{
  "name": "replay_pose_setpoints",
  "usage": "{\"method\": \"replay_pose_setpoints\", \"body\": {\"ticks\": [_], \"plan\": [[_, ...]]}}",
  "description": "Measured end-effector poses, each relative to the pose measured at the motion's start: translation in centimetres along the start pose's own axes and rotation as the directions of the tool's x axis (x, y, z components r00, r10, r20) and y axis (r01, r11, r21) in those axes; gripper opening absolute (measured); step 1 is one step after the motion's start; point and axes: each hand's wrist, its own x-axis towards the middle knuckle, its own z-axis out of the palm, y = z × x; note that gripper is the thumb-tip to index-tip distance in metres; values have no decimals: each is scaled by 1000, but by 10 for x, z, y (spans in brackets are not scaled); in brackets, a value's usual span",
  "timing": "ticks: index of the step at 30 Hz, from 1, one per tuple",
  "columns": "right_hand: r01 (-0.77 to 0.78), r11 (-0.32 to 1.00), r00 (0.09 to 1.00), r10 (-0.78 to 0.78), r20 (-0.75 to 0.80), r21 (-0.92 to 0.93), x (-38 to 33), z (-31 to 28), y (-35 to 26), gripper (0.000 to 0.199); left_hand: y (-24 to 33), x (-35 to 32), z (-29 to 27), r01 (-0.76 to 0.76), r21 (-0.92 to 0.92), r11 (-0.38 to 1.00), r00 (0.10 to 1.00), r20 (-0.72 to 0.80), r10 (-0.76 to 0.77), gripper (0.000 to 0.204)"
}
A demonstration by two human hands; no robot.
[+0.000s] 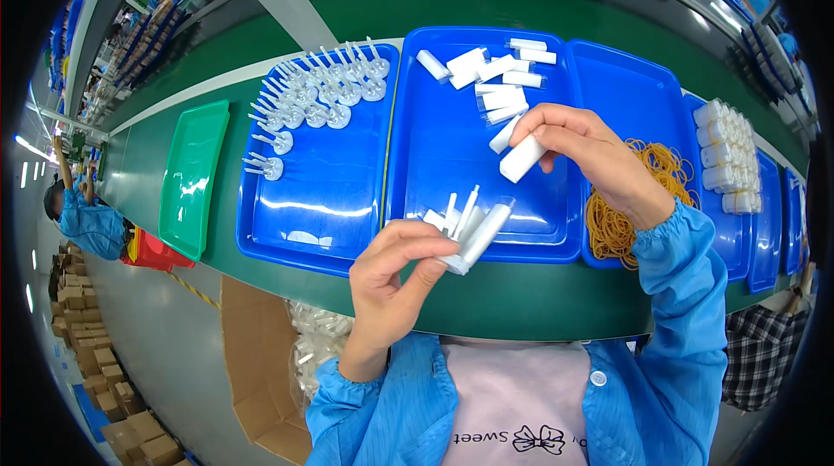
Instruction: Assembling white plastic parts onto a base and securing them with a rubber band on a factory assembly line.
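Note:
My left hand pinches a clear plastic pegged holder by its base, over the near edge of the middle blue tray. Thin pegs rise from the holder, and a white roll in clear film stands tilted on it. Between the thumb and fingers of my right hand is another white roll, apart from the holder and above the same tray. More white rolls lie loose toward that tray's far side. In the left blue tray, several similar pegged holders stand in rows.
Tan rubber bands heap in the blue tray right of my right wrist. Farther right, banded bundles of white rolls are stacked. A green tray lies at the left. Below the table edge stands an open cardboard box with plastic bags.

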Motion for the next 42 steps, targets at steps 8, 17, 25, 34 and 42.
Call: {"method": "replay_pose_setpoints", "body": {"ticks": [8,17,25,34,42], "plan": [[0,992,998,8,66,-125,-1,11,-6,23,6,5,6,-68,110,992,993,101,57,13],[88,996,993,-86,84,-13,-2,12,-5,14,15,7,4,-188,294,937,976,164,145,23],[176,981,980,-167,106,-80,-19,49,-13,14,24,1,27,-85,254,963,967,-212,141,17],[420,804,893,-450,32,-421,6,48,5,32,-8,0,-11,21,-46,999,934,-356,-36,19],[304,644,945,-111,307,-702,9,66,44,37,-13,1,-28,-98,-42,994,908,-414,72,19]]}}
